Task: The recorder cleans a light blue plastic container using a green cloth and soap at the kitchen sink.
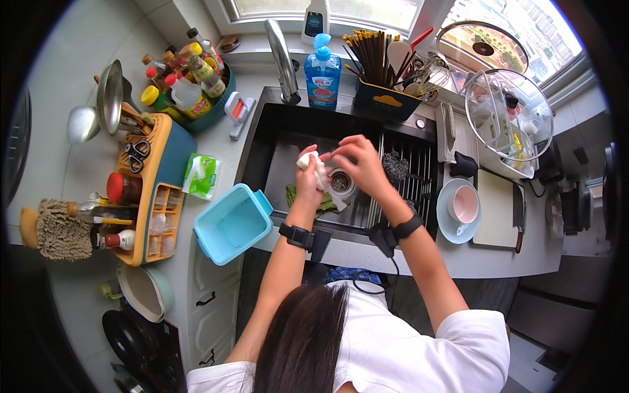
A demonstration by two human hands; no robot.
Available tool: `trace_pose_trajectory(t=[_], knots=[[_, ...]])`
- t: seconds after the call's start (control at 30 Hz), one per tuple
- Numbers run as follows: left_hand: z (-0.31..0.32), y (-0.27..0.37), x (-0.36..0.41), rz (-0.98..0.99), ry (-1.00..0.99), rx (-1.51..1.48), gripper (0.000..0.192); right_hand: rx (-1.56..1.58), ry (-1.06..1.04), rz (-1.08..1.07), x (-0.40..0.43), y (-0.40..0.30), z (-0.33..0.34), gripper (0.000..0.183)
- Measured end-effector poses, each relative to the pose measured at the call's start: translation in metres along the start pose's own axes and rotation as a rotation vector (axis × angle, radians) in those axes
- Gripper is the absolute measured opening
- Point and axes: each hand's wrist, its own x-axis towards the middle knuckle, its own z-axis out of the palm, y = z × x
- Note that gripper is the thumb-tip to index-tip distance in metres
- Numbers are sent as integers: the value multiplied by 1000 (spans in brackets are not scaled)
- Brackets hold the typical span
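Observation:
My left hand (308,184) is closed around a crumpled white wad (320,178), which may be tissue. Just to its right, my right hand (361,159) is raised with the fingers apart and bent, and I see nothing in it. Both hands are above the black sink (285,152). Beneath them are the round drain basket (340,182) and a green cloth (327,207) on the sink floor. My left hand partly hides the cloth.
A blue plastic bin (233,223) sits left of the sink, near a tissue pack (202,176). A soap bottle (322,73) and the faucet (282,59) stand behind. A drying rack (425,172) holds steel scourers (394,167). Right are a pink bowl (463,202) and cutting board (496,211).

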Motion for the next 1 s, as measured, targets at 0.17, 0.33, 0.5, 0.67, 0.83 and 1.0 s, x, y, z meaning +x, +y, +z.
trace_pose_trajectory(t=[0.17,0.33,0.5,0.67,0.83,1.0], knots=[[-7,16,17,-121,17,-163,40,85,-24,29,54,29,-26,10],[10,18,32,-195,177,-232,50,-195,70,-231,135,42,-36,19],[20,23,62,-159,-12,-171,40,-462,58,-365,187,57,-15,54],[52,54,92,-178,-20,-157,36,-584,113,-370,201,45,-11,63],[75,65,137,-30,65,-60,29,-559,-1,-407,215,60,-13,63],[114,79,170,155,351,-63,31,-587,-65,-420,218,63,-20,63]])
